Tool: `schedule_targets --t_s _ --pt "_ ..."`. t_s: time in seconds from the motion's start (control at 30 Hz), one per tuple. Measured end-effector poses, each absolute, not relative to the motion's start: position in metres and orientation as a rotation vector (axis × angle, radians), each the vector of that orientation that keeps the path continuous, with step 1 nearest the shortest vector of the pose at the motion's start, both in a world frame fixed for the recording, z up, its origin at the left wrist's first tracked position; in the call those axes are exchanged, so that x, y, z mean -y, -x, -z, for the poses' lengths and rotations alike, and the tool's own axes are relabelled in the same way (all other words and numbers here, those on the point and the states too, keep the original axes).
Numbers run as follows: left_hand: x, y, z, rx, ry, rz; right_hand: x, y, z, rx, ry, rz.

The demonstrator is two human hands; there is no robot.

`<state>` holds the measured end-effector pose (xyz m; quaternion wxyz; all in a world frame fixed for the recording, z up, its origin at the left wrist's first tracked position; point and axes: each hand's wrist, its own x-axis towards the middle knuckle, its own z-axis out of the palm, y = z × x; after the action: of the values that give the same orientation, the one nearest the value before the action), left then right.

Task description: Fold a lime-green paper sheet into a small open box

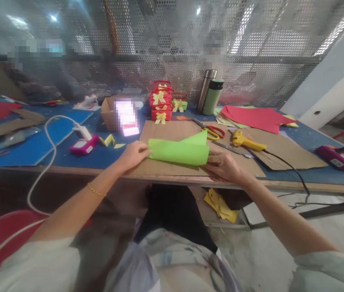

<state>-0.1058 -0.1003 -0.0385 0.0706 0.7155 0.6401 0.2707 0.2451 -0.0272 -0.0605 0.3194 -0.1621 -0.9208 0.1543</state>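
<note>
A bright green sheet of paper (179, 153), curled over into a loose roll, lies across the cardboard (159, 129) in front of me. My left hand (135, 154) pinches its left end between thumb and fingers. At the other end my right hand (224, 164) grips the paper's edge, its fingertips partly hidden by the curl. Just beyond the right hand are scissors (213, 132) with yellow and red handles, a thin metal blade (231, 149) and a yellow glue gun (247, 141).
Small red boxes with yellow bows (161, 101) are stacked at the back, beside a green one (179, 104). Two flasks (213, 96) stand right of them. A lit phone (127, 115) leans on a carton (108, 113). Purple power strips (84, 145) and cables lie at both sides; red sheets (257, 117) lie right.
</note>
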Motion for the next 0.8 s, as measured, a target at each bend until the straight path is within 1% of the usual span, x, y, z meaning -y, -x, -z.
schedule_targets --t_s 0.27,0.53,0.8 --pt "0.094 0.101 0.035 -2.014 -2.132 -0.775 0.024 -0.243 0.061 2.408 0.379 -0.283" --pt "0.089 0.102 0.031 -1.953 -2.117 -0.701 0.034 -0.248 0.052 2.536 0.36 -0.16" --pt "0.084 0.102 0.024 -1.911 -1.988 -0.653 0.049 -0.254 0.047 2.637 0.35 0.04"
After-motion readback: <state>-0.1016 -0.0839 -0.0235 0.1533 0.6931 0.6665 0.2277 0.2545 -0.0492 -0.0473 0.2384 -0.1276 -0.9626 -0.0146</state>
